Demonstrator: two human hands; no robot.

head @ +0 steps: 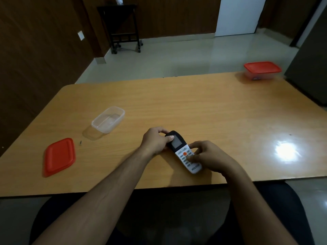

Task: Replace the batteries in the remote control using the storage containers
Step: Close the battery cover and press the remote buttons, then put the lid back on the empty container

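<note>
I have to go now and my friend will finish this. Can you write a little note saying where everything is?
Left hand grips the remote's dark top end; right hand holds its lower end, keypad up.
Open tub sits at the left, nothing visible inside; its red lid lies nearer, apart.
Closed tub is at the far right corner, contents unclear.
Done: one tub opened.
Left: cannot tell if batteries are swapped; no loose ones in view.

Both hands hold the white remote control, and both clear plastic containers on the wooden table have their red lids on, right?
Not quite: in the head view only the far container is lidded. The near one is open, its red lid lying beside it.
</note>
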